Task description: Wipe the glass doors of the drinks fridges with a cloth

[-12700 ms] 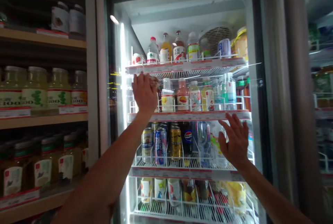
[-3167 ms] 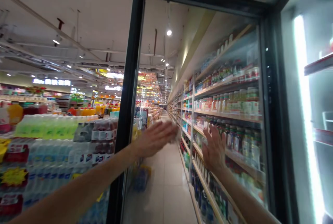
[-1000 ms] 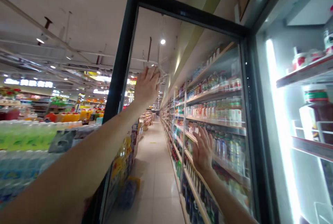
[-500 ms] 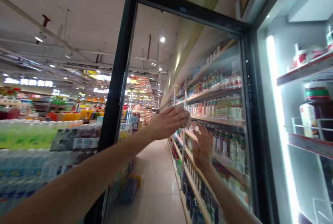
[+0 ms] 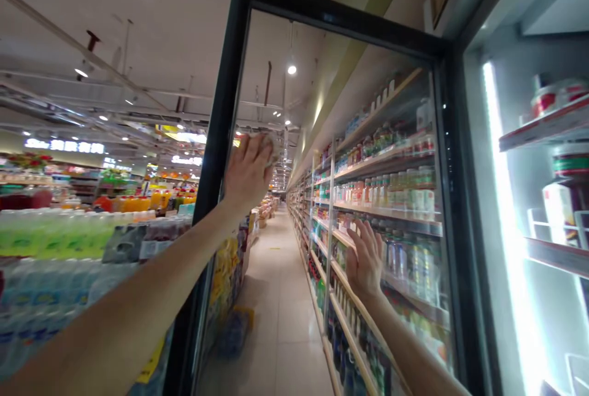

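Observation:
A black-framed glass cooler door (image 5: 225,101) stands swung out in front of me. My left hand (image 5: 247,172) is raised against the pane near its left side, with the fingers bent over a pale, crumpled cloth (image 5: 272,149). Only a blurred bit of this cloth shows past the fingertips. My right hand (image 5: 365,258) is held up lower down, close to the right part of the pane. Its fingers are apart and slightly curled, and it holds nothing. Whether its fingertips touch the glass I cannot tell.
At right is the lit cooler interior (image 5: 506,212), with a dark bottle (image 5: 564,199) on its shelf. Shelves of drinks (image 5: 386,193) show through the pane, beside an aisle floor (image 5: 273,298). Stacked green bottles (image 5: 69,233) stand at left.
My left hand has swept left and up across the pane with the cloth, from near the middle to beside the left frame. My right hand has hardly moved.

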`<state>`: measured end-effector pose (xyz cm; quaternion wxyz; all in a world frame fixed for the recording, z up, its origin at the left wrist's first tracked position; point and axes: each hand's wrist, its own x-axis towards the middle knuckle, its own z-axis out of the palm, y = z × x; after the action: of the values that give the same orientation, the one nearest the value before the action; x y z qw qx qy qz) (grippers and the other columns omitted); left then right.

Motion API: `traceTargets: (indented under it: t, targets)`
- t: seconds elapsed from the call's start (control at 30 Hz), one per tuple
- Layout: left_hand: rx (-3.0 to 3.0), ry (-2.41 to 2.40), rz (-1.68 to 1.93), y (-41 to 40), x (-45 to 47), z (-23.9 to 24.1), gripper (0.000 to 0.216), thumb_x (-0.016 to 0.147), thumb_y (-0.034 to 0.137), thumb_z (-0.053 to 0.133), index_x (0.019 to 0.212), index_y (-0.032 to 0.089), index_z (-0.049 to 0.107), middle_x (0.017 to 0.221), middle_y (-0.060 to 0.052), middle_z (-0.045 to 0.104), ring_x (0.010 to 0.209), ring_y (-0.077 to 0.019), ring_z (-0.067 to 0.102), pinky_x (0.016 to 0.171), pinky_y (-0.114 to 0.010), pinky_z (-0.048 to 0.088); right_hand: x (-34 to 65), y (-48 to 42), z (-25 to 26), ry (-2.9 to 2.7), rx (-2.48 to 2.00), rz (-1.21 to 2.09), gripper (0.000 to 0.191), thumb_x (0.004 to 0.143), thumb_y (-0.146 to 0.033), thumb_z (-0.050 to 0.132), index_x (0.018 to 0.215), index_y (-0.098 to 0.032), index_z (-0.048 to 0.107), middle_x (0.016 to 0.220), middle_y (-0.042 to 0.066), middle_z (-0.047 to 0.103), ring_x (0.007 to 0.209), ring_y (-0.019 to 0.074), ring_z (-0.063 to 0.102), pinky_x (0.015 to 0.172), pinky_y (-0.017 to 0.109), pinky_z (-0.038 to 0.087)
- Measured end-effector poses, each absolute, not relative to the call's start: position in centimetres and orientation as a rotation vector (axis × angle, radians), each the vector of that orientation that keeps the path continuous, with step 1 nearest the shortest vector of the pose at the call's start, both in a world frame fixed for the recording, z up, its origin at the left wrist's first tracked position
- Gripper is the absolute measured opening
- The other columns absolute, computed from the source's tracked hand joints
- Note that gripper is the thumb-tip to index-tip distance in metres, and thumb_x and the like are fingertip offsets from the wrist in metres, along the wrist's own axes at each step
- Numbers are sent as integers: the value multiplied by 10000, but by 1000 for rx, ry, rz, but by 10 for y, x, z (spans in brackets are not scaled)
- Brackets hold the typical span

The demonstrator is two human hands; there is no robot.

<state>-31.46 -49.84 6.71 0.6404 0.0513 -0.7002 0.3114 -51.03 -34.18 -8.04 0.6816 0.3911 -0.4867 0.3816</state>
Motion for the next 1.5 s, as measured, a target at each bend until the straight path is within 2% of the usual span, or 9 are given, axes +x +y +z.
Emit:
traceTargets:
  t: [0.17, 0.33, 0.5, 0.67, 0.83, 0.97, 1.13, 1.37, 1.5]
  targets:
    - [-282, -1836, 1003, -500, -315, 46, 410, 902, 254, 373, 1307, 226, 425, 1425, -44, 396, 1361, -209, 263, 1098, -398, 271, -509, -342, -79, -1079, 868, 856, 344, 873, -188, 384, 1195, -213, 499, 1307, 98, 507, 1311, 223, 363, 1053, 462, 286]
    - [98, -1565, 662, -506, -311, 42, 432, 887, 229, 393, 1315, 171, 407, 1436, -89, 366, 1379, -247, 209, 1103, -454, 249, -510, -343, -80, -1100, 861, 849, 316, 881, -191, 376, 1169, -192, 507, 1298, 114, 514, 1308, 227, 366, 1045, 463, 291]
    - [-351, -1795, 1007, -507, -313, 37, 389, 896, 231, 388, 1282, 240, 444, 1395, -17, 435, 1363, -201, 257, 1101, -397, 276, -510, -343, -80, -1110, 867, 835, 310, 883, -190, 376, 1162, -184, 512, 1303, 123, 510, 1309, 235, 364, 1047, 474, 281]
    - [73, -1552, 682, -502, -317, 45, 421, 870, 222, 416, 1282, 136, 441, 1425, -127, 371, 1370, -288, 227, 1071, -479, 297, -509, -342, -80, -1111, 863, 845, 310, 881, -195, 376, 1159, -195, 512, 1299, 114, 513, 1304, 231, 370, 1035, 464, 302]
    - [-404, -1847, 1033, -490, -325, 36, 402, 895, 235, 374, 1291, 217, 442, 1409, -34, 420, 1355, -201, 275, 1108, -381, 267, -509, -340, -80, -1118, 871, 845, 320, 878, -188, 375, 1168, -194, 510, 1311, 114, 502, 1307, 233, 366, 1036, 463, 299]
    - [119, -1647, 650, -488, -323, 47, 432, 878, 238, 392, 1288, 115, 439, 1436, -129, 355, 1380, -284, 193, 1099, -468, 252, -509, -339, -80, -1123, 880, 856, 325, 873, -190, 377, 1164, -195, 520, 1306, 112, 507, 1301, 234, 372, 1040, 467, 290]
    - [-308, -1859, 966, -484, -330, 28, 413, 895, 249, 374, 1301, 208, 430, 1434, -35, 384, 1367, -213, 245, 1104, -400, 261, -508, -341, -80, -1127, 877, 871, 358, 868, -197, 380, 1201, -211, 513, 1328, 101, 491, 1309, 231, 361, 1047, 462, 286]
    - [-50, -1752, 761, -479, -333, 18, 451, 886, 227, 370, 1334, 181, 393, 1454, -65, 347, 1382, -250, 202, 1095, -437, 247, -507, -339, -80, -1143, 870, 907, 337, 880, -206, 376, 1186, -223, 516, 1307, 99, 508, 1298, 241, 379, 1044, 508, 287]
    - [-274, -1892, 885, -468, -351, 2, 499, 898, 260, 365, 1387, 186, 304, 1474, -24, 313, 1384, -192, 204, 1123, -364, 198, -473, -347, -61, -1001, 1060, 1102, 448, 889, -202, 352, 1336, -220, 376, 1404, 107, 393, 1317, 228, 350, 1044, 468, 341]
